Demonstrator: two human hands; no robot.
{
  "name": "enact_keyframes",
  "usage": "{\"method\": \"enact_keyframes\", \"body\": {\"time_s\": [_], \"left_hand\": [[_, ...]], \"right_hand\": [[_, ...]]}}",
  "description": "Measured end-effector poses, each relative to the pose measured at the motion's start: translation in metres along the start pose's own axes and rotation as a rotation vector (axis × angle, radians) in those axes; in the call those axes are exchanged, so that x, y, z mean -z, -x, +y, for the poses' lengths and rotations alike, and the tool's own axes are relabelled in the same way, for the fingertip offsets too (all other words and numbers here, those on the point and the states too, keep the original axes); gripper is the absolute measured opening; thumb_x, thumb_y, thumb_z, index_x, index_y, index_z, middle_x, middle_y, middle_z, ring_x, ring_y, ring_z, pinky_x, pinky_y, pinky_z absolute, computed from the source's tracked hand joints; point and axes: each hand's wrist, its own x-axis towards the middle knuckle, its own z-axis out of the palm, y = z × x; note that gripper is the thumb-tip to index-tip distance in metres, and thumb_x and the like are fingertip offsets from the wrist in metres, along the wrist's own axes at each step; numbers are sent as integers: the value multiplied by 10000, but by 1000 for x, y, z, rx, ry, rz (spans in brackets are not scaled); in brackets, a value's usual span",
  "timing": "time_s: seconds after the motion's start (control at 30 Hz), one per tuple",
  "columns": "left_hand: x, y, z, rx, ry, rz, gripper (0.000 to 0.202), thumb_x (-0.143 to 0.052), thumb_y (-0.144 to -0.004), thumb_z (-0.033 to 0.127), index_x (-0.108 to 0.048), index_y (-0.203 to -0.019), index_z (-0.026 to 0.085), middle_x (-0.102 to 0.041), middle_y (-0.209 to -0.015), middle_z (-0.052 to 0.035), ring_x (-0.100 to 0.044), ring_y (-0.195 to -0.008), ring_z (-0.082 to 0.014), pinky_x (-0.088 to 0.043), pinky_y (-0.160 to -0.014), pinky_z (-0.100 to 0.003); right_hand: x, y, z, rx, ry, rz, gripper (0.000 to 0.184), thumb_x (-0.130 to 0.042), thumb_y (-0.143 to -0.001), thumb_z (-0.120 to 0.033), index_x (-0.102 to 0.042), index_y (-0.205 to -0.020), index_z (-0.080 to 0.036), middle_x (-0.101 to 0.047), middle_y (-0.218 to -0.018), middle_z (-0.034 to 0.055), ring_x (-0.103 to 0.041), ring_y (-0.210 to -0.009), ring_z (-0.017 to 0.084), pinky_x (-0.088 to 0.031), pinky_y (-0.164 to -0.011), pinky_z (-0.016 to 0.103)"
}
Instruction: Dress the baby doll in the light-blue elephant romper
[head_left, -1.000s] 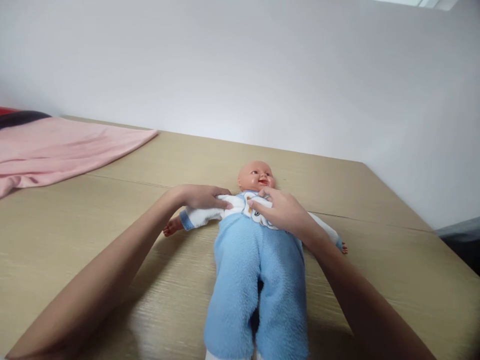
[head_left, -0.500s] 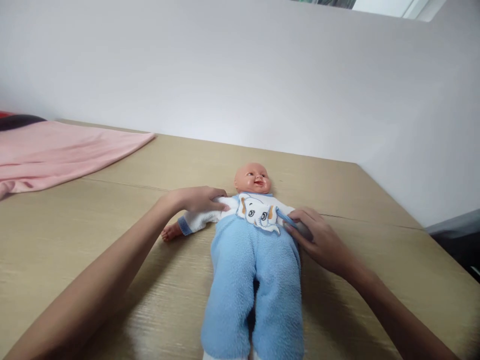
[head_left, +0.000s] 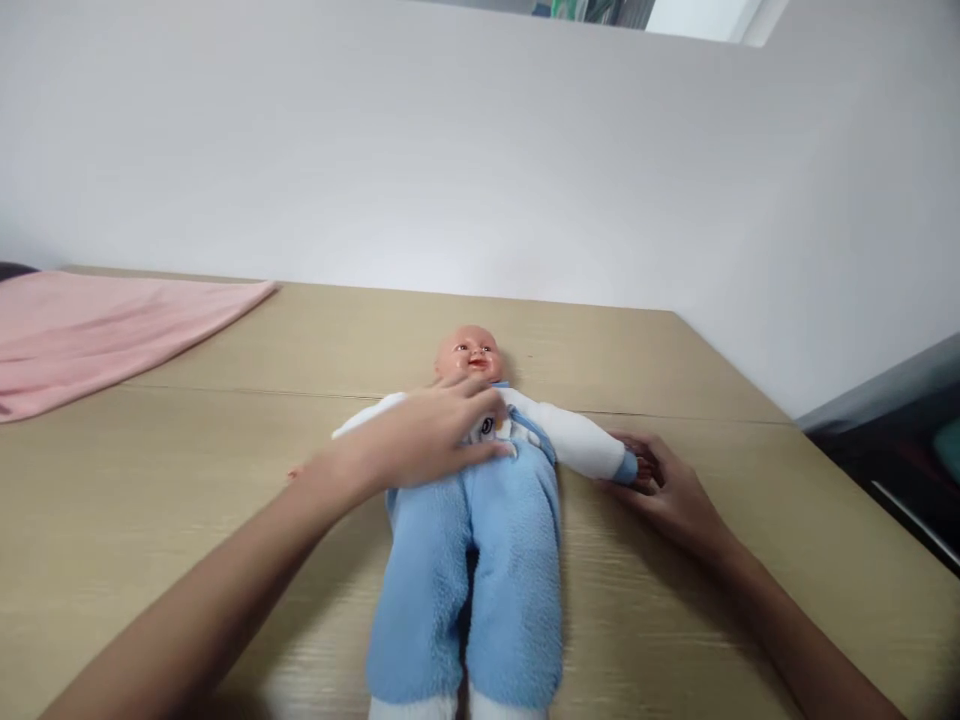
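Moved the left hand [head_left: 427, 440] from the shoulder onto the chest of the doll [head_left: 480, 520], fingers flat and close together, pressing, pinching nothing. Slid the right hand [head_left: 671, 490] out to the blue cuff [head_left: 625, 467]; cannot tell whether closed on it. Lies face up mid-table [head_left: 187, 430]: bald head, white top, blue fleece trousers. Chest print mostly covered, feet cut off below. Pink cloth [head_left: 97, 330] far left.

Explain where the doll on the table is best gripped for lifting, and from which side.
Probably the torso of the doll, just under the arms, coming from above with a hand at each flank. It lies flat on its back on the table, arms spread, so both sides are reachable.
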Motion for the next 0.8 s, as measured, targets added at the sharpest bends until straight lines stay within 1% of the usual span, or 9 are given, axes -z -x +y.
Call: {"method": "enact_keyframes", "body": {"time_s": [0.07, 0.13, 0.2, 0.27, 0.33, 0.47, 0.57, 0.7, 0.8], "left_hand": [[-19, -28, 13, -100, -64, 49, 431, -602, -1153, 545, -682, -1416, 213, -689, -1504, -150, -607, -1415, -367, -448, -1221, -501], [-35, -53, 17, -107, -120, 46, 390, -680, -1122, 469, -694, -1398, 193, -729, -1426, -158, -653, -1325, -374, -483, -1153, -506], [-46, -68, 13, -77, -132, 5, 324, -709, -1101, 391, -711, -1350, 184, -777, -1334, -154, -697, -1235, -368, -507, -1083, -487], [-53, -74, 6, -56, -90, -23, 263, -701, -1100, 349, -724, -1302, 183, -806, -1262, -146, -724, -1182, -357, -518, -1026, -461], [-57, -73, -2, -66, -20, 2, 224, -675, -1118, 356, -734, -1253, 187, -814, -1228, -140, -732, -1172, -346, -519, -1003, -443], [-63, -65, -7, -148, 87, 140, 267, -581, -1173, 429, -726, -1213, 209, -798, -1205, -120, -720, -1177, -320, -495, -1047, -441], [-65, -59, -6, -236, 112, 223, 343, -500, -1204, 472, -730, -1259, 224, -774, -1214, -117, -708, -1174, -302, -482, -1069, -446], [-68, -49, -9, -427, 137, 340, 419, -413, -1228, 451, -768, -1278, 234, -766, -1257, -134, -702, -1130, -262, -515, -1047, -413], [-71, -44, -14, -509, 113, 385, 404, -432, -1217, 437, -808, -1242, 292, -778, -1220, -115, -690, -1043, -249, -529, -998, -422]], "right_hand": [[-5, 2, -3, 2, -93, 81, 637, -1023, -791, -497, -708, -1306, -292, -829, -1253, 119, -810, -1115, 327, -691, -975, 471], [-9, 5, -7, 11, -170, 143, 636, -1047, -752, -494, -703, -1248, -297, -819, -1183, 87, -801, -1025, 286, -692, -919, 431], [-13, 7, -12, 6, -231, 162, 625, -1049, -744, -504, -692, -1216, -301, -801, -1128, 64, -783, -962, 265, -689, -868, 415], [-16, 9, -16, -15, -288, 143, 618, -1040, -751, -514, -684, -1210, -303, -786, -1097, 55, -768, -942, 260, -682, -847, 410], [-16, 9, -19, -44, -359, 119, 603, -1022, -774, -523, -686, -1225, -306, -772, -1079, 45, -753, -940, 250, -672, -846, 400], [-13, 0, -26, -82, -461, 112, 553, -975, -820, -572, -706, -1230, -318, -750, -1081, 35, -724, -921, 231, -664, -824, 384], [-10, -15, -42, -82, -450, 92, 588, -1036, -742, -539, -719, -1182, -310, -749, -1013, 15, -719, -873, 218, -656, -789, 361], [-16, -38, -74, -65, -429, -52, 644, -1110, -638, -423, -718, -1132, -292, -780, -930, -1, -755, -832, 219, -668, -797, 369], [-32, -52, -92, -34, -413, -166, 603, -1093, -694, -416, -723, -1150, -278, -800, -914, 6, -766, -819, 212, -658, -793, 359]]}}
